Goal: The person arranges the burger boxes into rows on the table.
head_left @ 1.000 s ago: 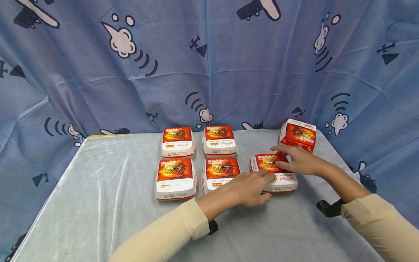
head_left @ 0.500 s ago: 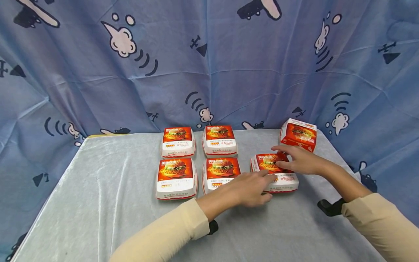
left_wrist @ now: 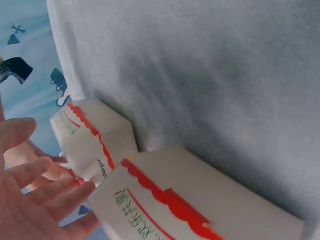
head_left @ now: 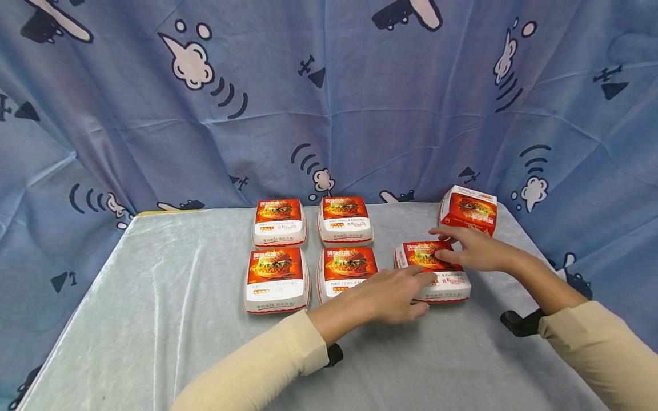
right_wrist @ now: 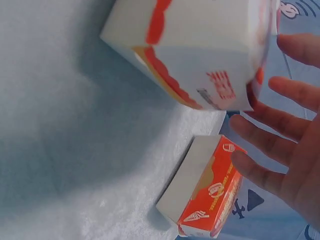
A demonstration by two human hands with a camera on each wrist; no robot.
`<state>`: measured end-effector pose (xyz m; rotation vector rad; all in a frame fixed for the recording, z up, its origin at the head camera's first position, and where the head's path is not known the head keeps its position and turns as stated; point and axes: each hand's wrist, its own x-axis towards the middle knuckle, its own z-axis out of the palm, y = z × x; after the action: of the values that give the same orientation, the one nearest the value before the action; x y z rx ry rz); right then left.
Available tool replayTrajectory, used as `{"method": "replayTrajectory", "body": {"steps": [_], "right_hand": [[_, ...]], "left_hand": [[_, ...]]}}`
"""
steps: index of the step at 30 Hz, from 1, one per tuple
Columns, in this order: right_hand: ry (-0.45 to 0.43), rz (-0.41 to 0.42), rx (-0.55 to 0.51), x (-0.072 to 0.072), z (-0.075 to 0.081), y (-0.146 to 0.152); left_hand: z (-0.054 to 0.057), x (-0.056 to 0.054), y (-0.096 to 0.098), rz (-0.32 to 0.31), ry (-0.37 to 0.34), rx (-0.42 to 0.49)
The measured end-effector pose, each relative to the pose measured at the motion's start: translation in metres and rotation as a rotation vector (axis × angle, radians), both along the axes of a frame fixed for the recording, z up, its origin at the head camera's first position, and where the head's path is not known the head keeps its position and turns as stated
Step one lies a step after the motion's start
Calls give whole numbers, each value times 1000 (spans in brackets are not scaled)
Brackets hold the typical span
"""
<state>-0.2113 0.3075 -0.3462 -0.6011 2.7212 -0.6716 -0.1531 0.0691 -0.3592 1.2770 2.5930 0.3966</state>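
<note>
Resting on the grey cloth of the table [head_left: 154, 319], the front right burger box [head_left: 433, 273] is touched from two sides at once: the left hand [head_left: 390, 297] is laid against its near left corner with fingers straight, and the right hand [head_left: 470, 251] is spread flat over the lid, fingers extended, nothing being gripped or pinched by either. This two-sided contact is judged to suit sliding or squaring the box rather than lifting it, since no finger is curled under an edge. In the left wrist view the straight fingers [left_wrist: 55, 192] are seen against the white side wall of the box. The box is set in the front row, with a small gap left to the front middle box [head_left: 346, 271], beyond which the front left box [head_left: 276, 279] is placed; two more are lined up behind, the back left box [head_left: 279, 221] and the back middle box [head_left: 344, 220]. The space behind the touched box is unfilled. A sixth box [head_left: 469, 210] is propped tilted at the far right, just beyond the right fingertips, against the blue cartoon curtain [head_left: 329, 97]. The left forearm is stretched across the front middle box's near corner.
</note>
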Motion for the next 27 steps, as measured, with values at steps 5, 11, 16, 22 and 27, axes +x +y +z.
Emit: {"method": "replayTrajectory", "body": {"steps": [5,11,16,22,27], "right_hand": [[74,-52,5,-8,6,11],[149,-145,95,-25,10,31],[139,-224,126,-34,5,43],[49,-296,163,-43,-4,53],[-2,-333,170,-49,-11,64]], "left_hand": [[9,-6,-3,34,0,10],[17,-22,-11,116,-46,65],[14,-39,-20,199,-54,143],[9,-56,-25,286,-70,214],[8,-67,-25,329,-76,258]]}}
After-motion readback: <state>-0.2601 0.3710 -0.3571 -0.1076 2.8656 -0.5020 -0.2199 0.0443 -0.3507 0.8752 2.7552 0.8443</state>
